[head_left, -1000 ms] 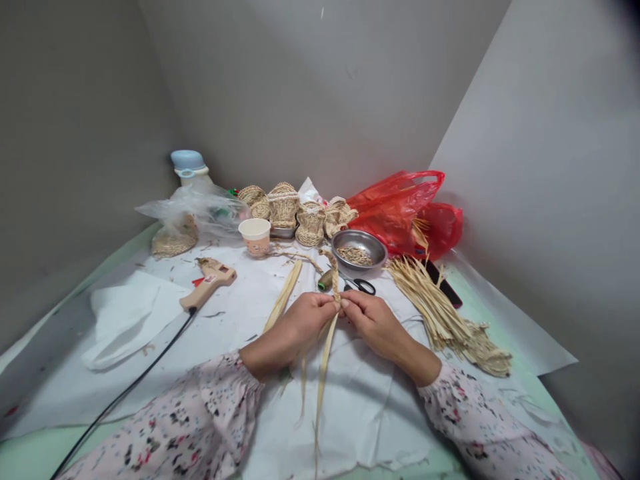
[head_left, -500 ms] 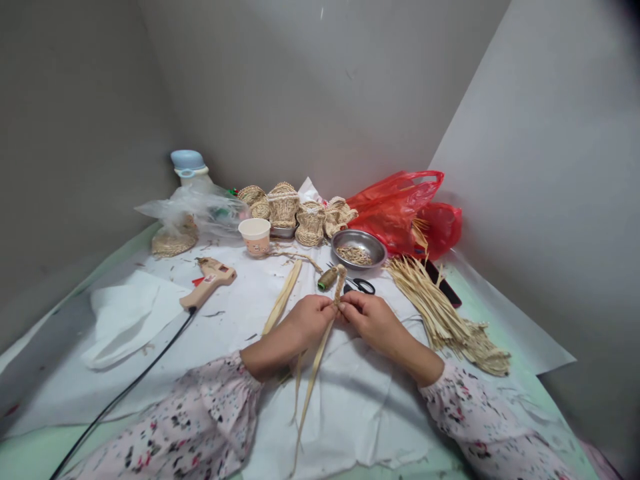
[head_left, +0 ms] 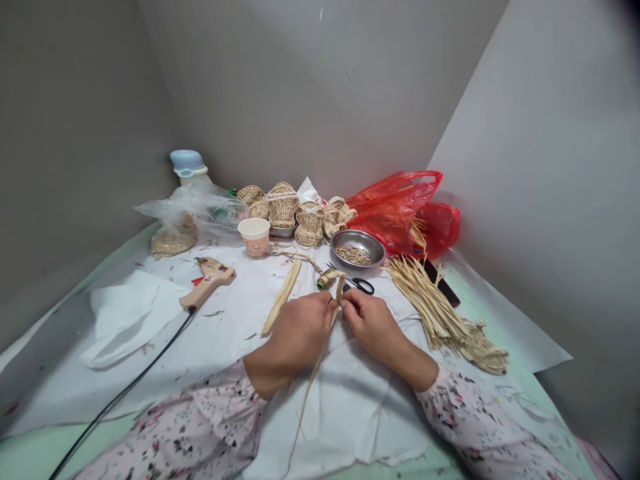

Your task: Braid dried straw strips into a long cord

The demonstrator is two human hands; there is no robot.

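Observation:
My left hand (head_left: 300, 330) and my right hand (head_left: 370, 323) meet at the middle of the white sheet, both pinched on a braided straw cord (head_left: 340, 287) that curls up between them. Loose straw strips (head_left: 305, 400) hang from the braid down toward me, passing under my left hand. A single flat straw strip (head_left: 283, 305) lies on the sheet just left of my left hand. Both sleeves are floral.
A glue gun (head_left: 207, 281) with a black cord lies left. Behind the hands are scissors (head_left: 359, 285), a thread spool (head_left: 323, 281), a metal bowl (head_left: 358, 248), a paper cup (head_left: 255, 236), small woven baskets (head_left: 296, 213), a red bag (head_left: 405, 210) and a straw bundle (head_left: 440, 313).
The braid's free end has bent down and curled closer to my hands. My left hand has rolled over the strips, and the hanging strips have swung left.

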